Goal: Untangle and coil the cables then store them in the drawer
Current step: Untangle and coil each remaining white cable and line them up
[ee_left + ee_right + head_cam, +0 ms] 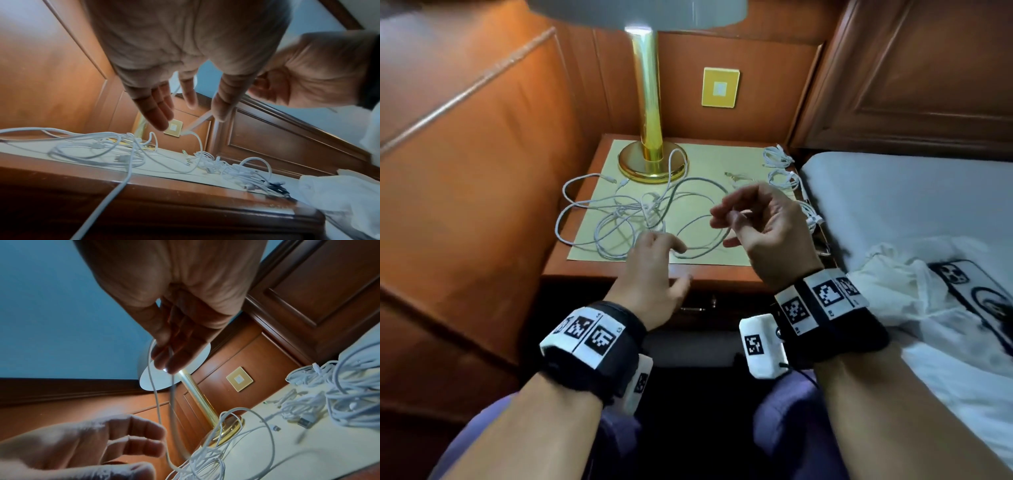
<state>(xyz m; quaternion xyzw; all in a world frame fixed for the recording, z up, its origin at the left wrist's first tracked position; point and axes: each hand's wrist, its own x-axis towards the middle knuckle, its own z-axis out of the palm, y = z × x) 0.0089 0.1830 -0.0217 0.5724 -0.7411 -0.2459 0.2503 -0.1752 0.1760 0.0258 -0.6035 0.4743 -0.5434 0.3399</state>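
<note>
Both hands are up over the nightstand (619, 270) now, and one white cable (702, 251) runs between them — that's the line that matters. The right hand (760, 226) sits higher and further back, fingers curled, with a loop of the strand draped over its fingertips (164, 360) in the right wrist view. The left hand (654, 263) is lower, at the front edge, and from its own camera the thumb looks to be pinning a stretch of cable near the plug while the other fingers stay fairly straight; how firm that hold is I can't quite tell. From the left hand the strand sweeps right and back in an open arc, its long axis running roughly left to right across the front of the mat (709, 161). The tangle (640, 219) lies just behind the left hand, toward the brass lamp (650, 137) — so the left is the nearer hand to the knot. Finished coils (780, 171) sit along the right edge beside the bed (893, 192). My read: the next loop gets fed rightward, from the left hand into the right. The drawer (698, 308) below looks shut.
</note>
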